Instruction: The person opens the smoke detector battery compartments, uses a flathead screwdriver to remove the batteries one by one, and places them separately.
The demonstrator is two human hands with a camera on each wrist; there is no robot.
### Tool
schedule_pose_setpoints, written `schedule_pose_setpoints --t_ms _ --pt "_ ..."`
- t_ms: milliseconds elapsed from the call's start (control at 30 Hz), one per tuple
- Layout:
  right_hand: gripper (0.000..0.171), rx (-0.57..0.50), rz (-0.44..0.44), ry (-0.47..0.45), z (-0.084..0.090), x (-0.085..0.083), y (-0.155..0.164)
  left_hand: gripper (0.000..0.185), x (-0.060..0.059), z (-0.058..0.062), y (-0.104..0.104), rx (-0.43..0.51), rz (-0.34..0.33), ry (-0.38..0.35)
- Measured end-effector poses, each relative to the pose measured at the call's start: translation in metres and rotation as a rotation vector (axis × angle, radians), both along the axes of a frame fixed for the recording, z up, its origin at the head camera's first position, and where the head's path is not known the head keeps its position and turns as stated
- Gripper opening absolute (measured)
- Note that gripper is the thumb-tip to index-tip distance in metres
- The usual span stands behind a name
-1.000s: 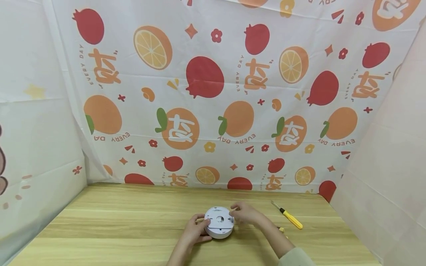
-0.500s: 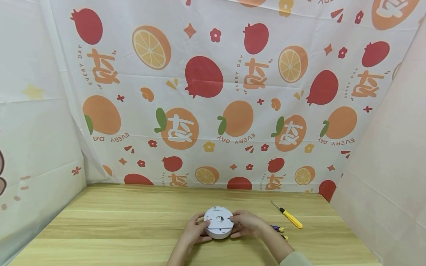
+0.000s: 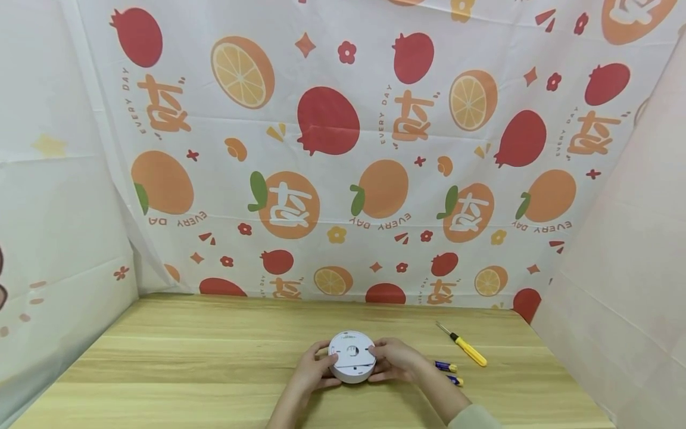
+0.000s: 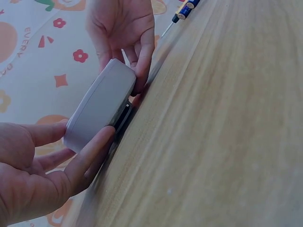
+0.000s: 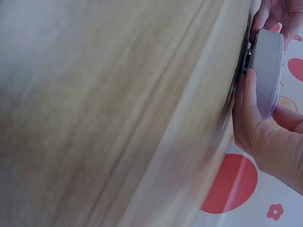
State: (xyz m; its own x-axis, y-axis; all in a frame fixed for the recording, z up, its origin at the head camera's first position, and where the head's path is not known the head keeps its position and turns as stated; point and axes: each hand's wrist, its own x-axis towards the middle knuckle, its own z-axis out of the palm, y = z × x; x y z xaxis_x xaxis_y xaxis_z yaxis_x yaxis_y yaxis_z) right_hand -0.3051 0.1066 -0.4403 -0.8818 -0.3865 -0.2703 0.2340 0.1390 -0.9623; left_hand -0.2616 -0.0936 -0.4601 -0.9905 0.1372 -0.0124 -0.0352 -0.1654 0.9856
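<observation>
A round white plastic device point(image 3: 354, 361) with a flat plate and a central hole on its upper face is held between both hands, close over the table. My left hand point(image 3: 312, 370) grips its left side, thumb on the upper face and fingers below. On the opposite side my right hand point(image 3: 395, 359) holds it the same way, thumb near a small dark slot. The left wrist view shows the device's smooth side wall point(image 4: 102, 101) and a dark part point(image 4: 124, 116) on its underside near the tabletop. Beside the right forearm lie two blue-and-yellow batteries point(image 3: 446, 366).
A screwdriver point(image 3: 469, 351) with a yellow handle lies to the right, its tip pointing back left. The wooden table point(image 3: 214, 357) ends at a fruit-printed cloth point(image 3: 332, 196) behind, with pale cloths hanging at both sides.
My right hand has come down from the device's upper right edge to grip its right side. The batteries now show more beside the forearm. The plate's front edge looks slightly slanted now.
</observation>
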Motion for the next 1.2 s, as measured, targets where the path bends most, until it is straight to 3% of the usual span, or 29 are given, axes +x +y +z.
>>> schedule_pose_setpoints --t_ms 333,833,1200 --pt "0.03 0.014 -0.042 0.008 -0.0025 0.0003 -0.0022 0.051 -0.0011 -0.0016 0.0005 -0.005 0.004 0.001" --pt "0.04 -0.002 -0.005 0.007 0.001 0.0021 0.0 0.055 -0.0029 -0.0036 -0.0004 0.013 -0.017 -0.001" --pt "0.027 -0.027 0.012 0.017 0.0003 0.003 0.0004 0.051 -0.0018 -0.0023 0.0012 0.007 0.008 0.002"
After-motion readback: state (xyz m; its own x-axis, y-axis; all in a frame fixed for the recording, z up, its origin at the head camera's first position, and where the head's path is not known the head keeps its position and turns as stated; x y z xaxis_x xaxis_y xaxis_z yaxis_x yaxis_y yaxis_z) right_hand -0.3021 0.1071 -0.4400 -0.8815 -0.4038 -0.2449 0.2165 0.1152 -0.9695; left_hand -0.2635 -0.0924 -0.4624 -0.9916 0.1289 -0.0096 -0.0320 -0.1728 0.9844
